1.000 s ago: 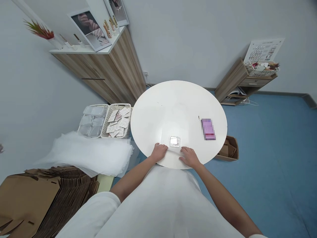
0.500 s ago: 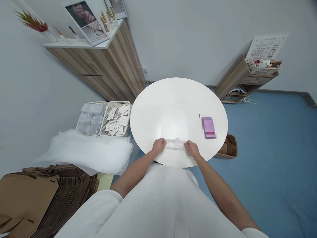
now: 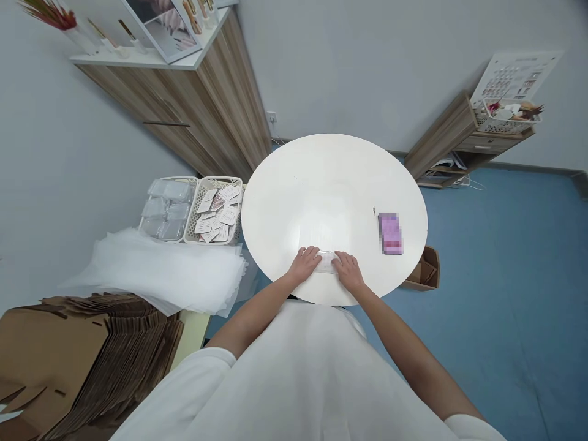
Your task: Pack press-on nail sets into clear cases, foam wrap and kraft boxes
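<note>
A narrow, translucent white wrapped bundle (image 3: 326, 262) lies near the front edge of the round white table (image 3: 331, 165). On its left end rests my left hand (image 3: 305, 263), palm down with the fingers stretched forward. My right hand (image 3: 348, 269) lies over the right end in the same way, fingers extended. Both hands cover the ends, so only the bundle's middle shows. What is inside it I cannot make out. A flat, almost transparent sheet seems to spread on the table just beyond the hands.
Right on the table lies a blurred purple box (image 3: 391, 234). To the left stand a basket of printed cards (image 3: 215, 214), a basket of clear packets (image 3: 168, 208), white foam sheets (image 3: 160, 269) and stacked brown cardboard (image 3: 124, 355). An open carton (image 3: 425, 269) sits on the floor.
Both hands have gone from pinching the bundle's ends to lying over it with fingers stretched out, closer together. The view has shifted slightly.
</note>
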The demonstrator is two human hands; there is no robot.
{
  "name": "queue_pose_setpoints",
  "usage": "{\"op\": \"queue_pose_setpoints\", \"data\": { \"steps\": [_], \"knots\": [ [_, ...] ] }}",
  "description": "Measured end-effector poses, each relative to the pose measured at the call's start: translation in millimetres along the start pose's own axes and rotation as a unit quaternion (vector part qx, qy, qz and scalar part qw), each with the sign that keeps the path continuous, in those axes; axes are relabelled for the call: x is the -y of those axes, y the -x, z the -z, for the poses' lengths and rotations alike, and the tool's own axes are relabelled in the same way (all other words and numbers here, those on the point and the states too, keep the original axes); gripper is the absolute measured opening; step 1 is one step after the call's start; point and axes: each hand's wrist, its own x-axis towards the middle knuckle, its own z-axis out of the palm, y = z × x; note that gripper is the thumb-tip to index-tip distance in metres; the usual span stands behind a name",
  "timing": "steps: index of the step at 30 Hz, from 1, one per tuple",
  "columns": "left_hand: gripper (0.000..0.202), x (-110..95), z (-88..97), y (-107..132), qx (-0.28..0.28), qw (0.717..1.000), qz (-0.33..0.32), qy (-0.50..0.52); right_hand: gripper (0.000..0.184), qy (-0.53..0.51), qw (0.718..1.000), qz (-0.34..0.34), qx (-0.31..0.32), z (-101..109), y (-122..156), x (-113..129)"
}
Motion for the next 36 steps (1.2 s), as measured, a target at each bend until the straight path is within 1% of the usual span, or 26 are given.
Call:
{"op": "queue_pose_setpoints", "data": {
  "steps": [1, 3, 4, 6, 9, 11, 13, 18, 19, 21, 24, 27, 29, 31, 34, 36],
  "knots": [
    [0.035, 0.2, 0.3, -0.1, 0.006, 1.000, -0.017, -0.002, 0.030, -0.001, 0.999, 0.035, 0.018, 2.7, -0.1, -0.4],
    [0.032, 0.4, 1.2, 1.1, 0.007, 0.999, -0.034, -0.006, 0.023, -0.009, 0.996, 0.077, 0.036, 7.5, -1.0, -1.7],
    [0.031, 0.5, 1.7, 2.0, 0.005, 0.999, -0.039, -0.006, 0.020, -0.014, 0.995, 0.085, 0.039, 9.2, -2.0, -2.5],
    [0.034, 0.4, 2.5, 3.6, 0.008, 0.999, -0.049, -0.001, 0.022, -0.024, 0.994, 0.091, 0.049, 10.9, -5.4, -3.4],
    [0.043, -0.1, 3.7, 2.6, 0.033, 0.998, -0.043, 0.012, 0.028, -0.032, 0.994, 0.080, 0.074, 9.9, -11.6, -2.3],
    [0.043, -0.5, 4.9, 0.6, 0.050, 0.998, -0.033, 0.018, 0.027, -0.035, 0.994, 0.068, 0.083, 9.0, -13.7, 0.2],
    [0.042, -1.1, 6.9, 0.2, 0.056, 0.998, -0.032, 0.021, 0.027, -0.041, 0.993, 0.063, 0.087, 9.4, -11.9, 3.4],
    [0.043, -2.8, 14.0, 12.1, 0.060, 0.995, -0.067, 0.030, 0.030, -0.090, 0.989, 0.071, 0.091, 13.3, 7.6, 13.5],
    [0.043, -3.1, 15.0, 15.1, 0.065, 0.995, -0.073, 0.034, 0.031, -0.103, 0.989, 0.063, 0.090, 13.8, 11.8, 15.4],
    [0.037, -3.6, 16.8, 19.3, 0.077, 0.993, -0.076, 0.041, 0.030, -0.114, 0.989, 0.047, 0.083, 15.1, 17.8, 18.8],
    [0.032, -4.3, 20.7, 19.7, 0.070, 0.994, -0.077, 0.043, 0.025, -0.099, 0.992, 0.040, 0.067, 20.0, 18.2, 21.6],
    [0.026, -4.2, 25.8, 14.5, 0.040, 0.995, -0.081, 0.038, 0.021, -0.086, 0.994, 0.034, 0.052, 26.9, 10.9, 20.5],
    [0.025, -3.3, 28.9, 8.9, 0.034, 0.996, -0.076, 0.034, 0.020, -0.086, 0.995, 0.019, 0.039, 30.7, 4.7, 18.4],
    [0.025, -1.7, 31.5, 2.4, 0.058, 0.996, -0.057, 0.033, 0.020, -0.086, 0.996, -0.004, 0.037, 33.7, -1.4, 16.4],
    [0.024, 2.0, 34.7, -7.5, 0.111, 0.992, -0.018, 0.051, 0.027, -0.091, 0.993, -0.035, 0.068, 36.7, -9.7, 13.5],
    [0.025, 5.3, 35.9, -13.2, 0.131, 0.989, 0.003, 0.074, 0.029, -0.105, 0.990, -0.050, 0.084, 37.9, -14.5, 11.2]
  ]
}}
